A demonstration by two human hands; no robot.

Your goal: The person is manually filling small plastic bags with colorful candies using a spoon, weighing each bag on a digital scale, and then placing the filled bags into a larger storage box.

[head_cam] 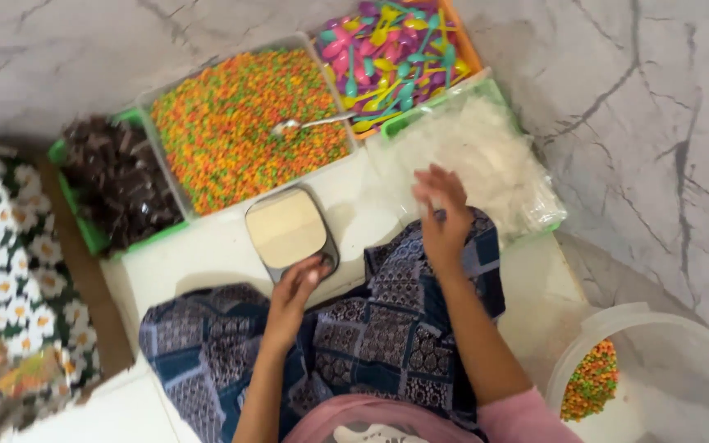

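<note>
**Hands at the scale, bags within reach**

Nearest the camera, a pink sleeve (527,418) and patterned lap cloth (387,336) fill the bottom of the view. The left hand (295,291) rests its fingertips on the near edge of the small scale (289,231), grip loosely curled and holding nothing. The right hand (443,215) hovers over the lap, fingers spread and empty, just beside the green tray of clear bags (486,160).

The scale's plate is bare, so this looks like the set-up step before a portion is weighed. The next move probably calls for a bag pulled from the pile and candy scooped.

Beyond the scale sits a clear tub of orange and green candy (244,123) with a metal spoon (309,125) lying in it. Left of it is a tray of dark pieces (121,180); right, a tray of coloured plastic spoons (395,49). A white bucket (658,328) with some candy stands at far right on the marble floor (642,98).
</note>
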